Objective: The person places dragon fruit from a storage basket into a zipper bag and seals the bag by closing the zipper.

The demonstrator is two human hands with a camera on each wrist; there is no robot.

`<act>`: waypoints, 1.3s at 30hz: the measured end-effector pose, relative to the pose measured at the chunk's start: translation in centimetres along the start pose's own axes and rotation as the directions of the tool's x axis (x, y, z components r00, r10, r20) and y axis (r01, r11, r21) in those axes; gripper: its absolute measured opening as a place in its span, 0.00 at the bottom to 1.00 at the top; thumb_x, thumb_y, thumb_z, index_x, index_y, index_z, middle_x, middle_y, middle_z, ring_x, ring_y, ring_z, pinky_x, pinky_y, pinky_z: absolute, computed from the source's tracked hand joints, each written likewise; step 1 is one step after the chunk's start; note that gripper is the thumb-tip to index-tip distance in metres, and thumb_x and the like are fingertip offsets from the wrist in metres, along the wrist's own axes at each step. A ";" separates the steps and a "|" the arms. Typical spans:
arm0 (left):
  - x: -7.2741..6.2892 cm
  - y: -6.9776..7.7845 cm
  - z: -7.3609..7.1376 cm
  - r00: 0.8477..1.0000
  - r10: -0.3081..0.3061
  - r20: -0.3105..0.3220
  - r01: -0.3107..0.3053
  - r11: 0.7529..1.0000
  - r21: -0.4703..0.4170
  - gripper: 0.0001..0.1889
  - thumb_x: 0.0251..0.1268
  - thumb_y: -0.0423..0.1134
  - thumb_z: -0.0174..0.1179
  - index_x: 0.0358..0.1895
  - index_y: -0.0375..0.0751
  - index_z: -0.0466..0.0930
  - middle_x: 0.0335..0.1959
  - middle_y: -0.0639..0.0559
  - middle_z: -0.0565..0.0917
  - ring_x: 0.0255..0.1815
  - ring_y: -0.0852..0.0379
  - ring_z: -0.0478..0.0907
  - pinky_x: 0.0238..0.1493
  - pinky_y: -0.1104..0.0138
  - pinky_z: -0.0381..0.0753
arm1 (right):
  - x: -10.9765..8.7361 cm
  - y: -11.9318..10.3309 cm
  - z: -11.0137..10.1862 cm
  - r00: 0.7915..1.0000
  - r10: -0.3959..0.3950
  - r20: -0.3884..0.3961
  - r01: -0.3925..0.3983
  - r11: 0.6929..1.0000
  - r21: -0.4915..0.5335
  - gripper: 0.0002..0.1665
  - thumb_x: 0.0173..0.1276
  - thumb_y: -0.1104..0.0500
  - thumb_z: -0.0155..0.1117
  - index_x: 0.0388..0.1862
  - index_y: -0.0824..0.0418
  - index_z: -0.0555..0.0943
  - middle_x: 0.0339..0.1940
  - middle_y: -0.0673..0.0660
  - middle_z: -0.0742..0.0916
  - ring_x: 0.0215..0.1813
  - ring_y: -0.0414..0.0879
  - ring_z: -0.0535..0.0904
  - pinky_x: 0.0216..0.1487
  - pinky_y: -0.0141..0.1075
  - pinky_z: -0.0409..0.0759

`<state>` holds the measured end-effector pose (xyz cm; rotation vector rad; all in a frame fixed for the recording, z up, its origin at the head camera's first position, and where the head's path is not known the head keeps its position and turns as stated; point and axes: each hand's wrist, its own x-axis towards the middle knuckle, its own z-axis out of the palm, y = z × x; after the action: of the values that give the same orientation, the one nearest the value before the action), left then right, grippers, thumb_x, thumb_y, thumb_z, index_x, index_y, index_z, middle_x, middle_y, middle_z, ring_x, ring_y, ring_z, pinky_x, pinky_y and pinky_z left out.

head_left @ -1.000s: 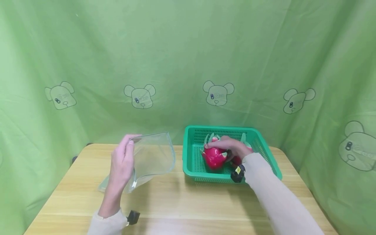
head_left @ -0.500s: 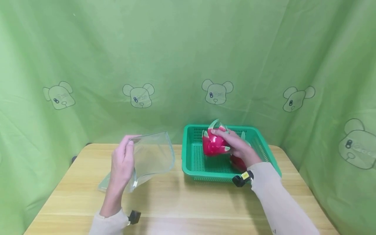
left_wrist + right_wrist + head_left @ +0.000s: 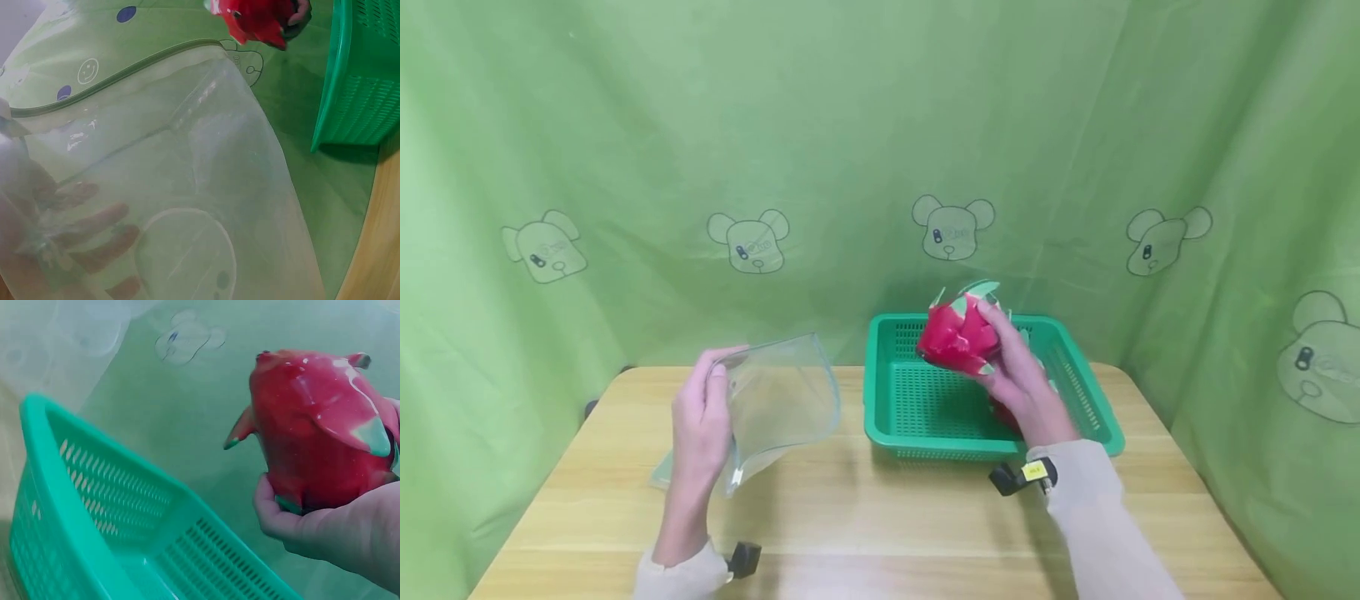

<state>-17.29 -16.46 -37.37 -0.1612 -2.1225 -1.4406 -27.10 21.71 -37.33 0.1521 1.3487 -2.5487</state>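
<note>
My left hand (image 3: 702,425) grips a clear zip bag (image 3: 786,396) by its left edge, over the left part of the table. The bag's mouth gapes toward the right, and in the left wrist view fingers (image 3: 100,219) show through its film. My right hand (image 3: 1026,379) holds a red dragon fruit (image 3: 957,340) with green-tipped scales, raised above the green basket (image 3: 870,392). In the right wrist view the fruit (image 3: 319,431) lies between thumb and fingers, clear of the basket rim. Another dragon fruit (image 3: 1002,414) sits in the basket, mostly hidden behind the right hand.
A wooden table (image 3: 865,533) carries the basket at its back right. Flat clear plastic (image 3: 661,472) lies on the table behind the left wrist; whether it belongs to the held bag I cannot tell. A green curtain (image 3: 835,150) hangs behind and at both sides.
My right hand has lifted the dragon fruit up out of the basket, and the fruit has tilted. My left hand and the bag have hardly moved.
</note>
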 end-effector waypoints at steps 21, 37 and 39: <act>-0.1 -0.3 0.1 0.999 0.024 0.021 -0.024 1.000 -0.014 0.18 0.84 0.36 0.41 0.60 0.44 0.82 0.29 0.44 0.80 0.08 0.64 0.53 0.06 0.67 0.57 | -3.8 2.7 -1.1 0.987 -0.149 -0.065 0.161 0.945 0.286 0.37 0.76 0.49 0.60 0.76 0.40 0.53 0.78 0.46 0.60 0.77 0.47 0.54 0.71 0.43 0.73; 0.1 -0.2 -0.2 1.000 0.026 0.016 -0.026 1.000 -0.014 0.18 0.84 0.35 0.41 0.60 0.43 0.81 0.54 0.48 0.86 0.09 0.62 0.54 0.22 0.64 0.68 | -4.4 3.2 -1.7 0.948 -0.292 0.129 0.233 0.908 0.348 0.36 0.81 0.53 0.49 0.80 0.37 0.48 0.81 0.51 0.52 0.80 0.55 0.46 0.76 0.52 0.64; 0.1 -0.2 -0.3 1.000 0.025 0.011 -0.025 1.000 -0.008 0.18 0.84 0.35 0.41 0.60 0.43 0.82 0.54 0.48 0.87 0.09 0.62 0.54 0.20 0.65 0.68 | -4.3 3.4 -1.5 0.952 -0.278 0.127 0.226 0.921 0.316 0.36 0.81 0.53 0.49 0.80 0.37 0.48 0.81 0.51 0.52 0.80 0.55 0.46 0.75 0.52 0.66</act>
<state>-17.37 -16.82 -37.42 -0.1976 -2.1164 -1.4371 -22.08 21.88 -40.05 -0.1968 0.9679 -2.8931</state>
